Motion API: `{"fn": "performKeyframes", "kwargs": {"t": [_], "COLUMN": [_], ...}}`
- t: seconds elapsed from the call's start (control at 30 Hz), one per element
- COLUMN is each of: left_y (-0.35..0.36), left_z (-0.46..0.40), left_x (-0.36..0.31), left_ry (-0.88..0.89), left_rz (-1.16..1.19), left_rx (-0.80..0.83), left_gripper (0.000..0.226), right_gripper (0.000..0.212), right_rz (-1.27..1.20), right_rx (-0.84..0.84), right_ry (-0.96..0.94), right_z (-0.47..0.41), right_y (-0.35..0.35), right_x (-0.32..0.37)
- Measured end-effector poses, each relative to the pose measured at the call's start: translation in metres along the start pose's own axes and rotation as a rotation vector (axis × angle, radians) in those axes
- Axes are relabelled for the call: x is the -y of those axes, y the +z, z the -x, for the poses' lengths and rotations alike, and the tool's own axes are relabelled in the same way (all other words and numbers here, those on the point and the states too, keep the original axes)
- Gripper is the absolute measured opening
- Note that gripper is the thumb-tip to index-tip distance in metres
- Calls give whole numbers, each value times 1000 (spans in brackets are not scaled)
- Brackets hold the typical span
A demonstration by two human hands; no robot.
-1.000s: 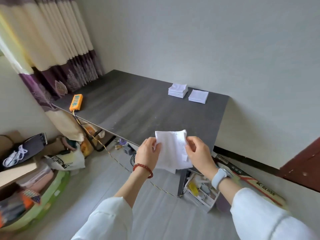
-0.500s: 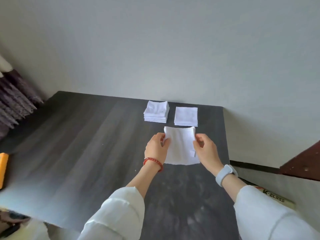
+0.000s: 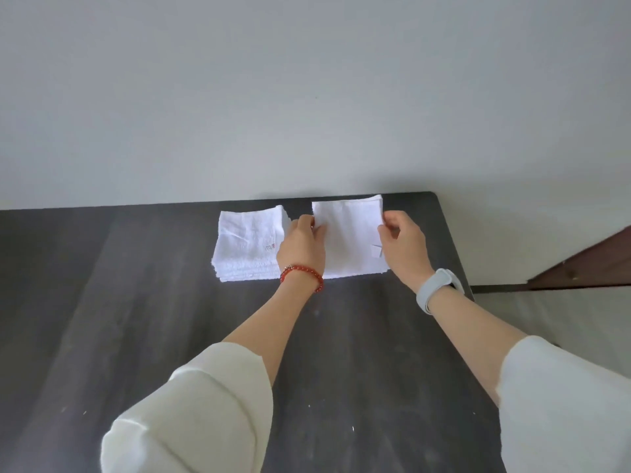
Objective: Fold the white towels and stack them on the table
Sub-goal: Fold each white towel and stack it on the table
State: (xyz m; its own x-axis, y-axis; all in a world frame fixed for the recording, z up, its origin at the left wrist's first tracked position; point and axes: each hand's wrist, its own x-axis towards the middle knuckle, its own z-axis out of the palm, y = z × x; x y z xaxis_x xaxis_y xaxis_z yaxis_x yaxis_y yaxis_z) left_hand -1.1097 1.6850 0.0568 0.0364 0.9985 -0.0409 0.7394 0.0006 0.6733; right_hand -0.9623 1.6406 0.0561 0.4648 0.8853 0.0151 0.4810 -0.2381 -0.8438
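A folded white towel (image 3: 348, 233) lies over the right-hand pile at the far right of the dark table (image 3: 170, 319). My left hand (image 3: 302, 245) pinches its left edge and my right hand (image 3: 404, 247) pinches its right edge, near a small tag. Whatever lies beneath this towel is mostly hidden. Just to the left sits a stack of several folded white towels (image 3: 247, 247), with a small red mark on the top one. My left hand covers that stack's right edge.
A pale wall rises right behind the table's far edge. The table's right edge (image 3: 454, 240) runs close to my right wrist. A dark brown door (image 3: 594, 264) shows at the right, beyond the table.
I have come up to the table and carried the folded towel forward, from over the table's middle to on top of the right-hand pile by the wall. Both hands keep their hold.
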Motion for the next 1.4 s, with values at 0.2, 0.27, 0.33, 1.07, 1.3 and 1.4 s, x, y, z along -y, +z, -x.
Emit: {"fn": "performKeyframes", "kwargs": {"t": [0.2, 0.27, 0.33, 1.07, 1.3, 1.4], "left_y": [22, 30, 36, 6, -12, -5], "left_z": [-26, -29, -28, 12, 168, 274], "left_x": [11, 15, 19, -38, -170, -231], "left_ry": [-6, 4, 48, 401, 713, 834], "left_rz": [-177, -239, -271, -307, 174, 307], "left_rx": [127, 167, 129, 48, -143, -118], "left_gripper": [21, 20, 30, 44, 44, 43], "right_gripper": [21, 22, 27, 39, 27, 22], "right_rz": [79, 176, 310, 405, 442, 460], "right_rx": [49, 101, 59, 49, -283, -440], "right_ry": [67, 114, 113, -263, -336, -302], "right_z": [-27, -31, -28, 17, 142, 234], "right_y": [25, 31, 35, -42, -237, -337], "right_x": [-25, -31, -32, -16, -12, -26]}}
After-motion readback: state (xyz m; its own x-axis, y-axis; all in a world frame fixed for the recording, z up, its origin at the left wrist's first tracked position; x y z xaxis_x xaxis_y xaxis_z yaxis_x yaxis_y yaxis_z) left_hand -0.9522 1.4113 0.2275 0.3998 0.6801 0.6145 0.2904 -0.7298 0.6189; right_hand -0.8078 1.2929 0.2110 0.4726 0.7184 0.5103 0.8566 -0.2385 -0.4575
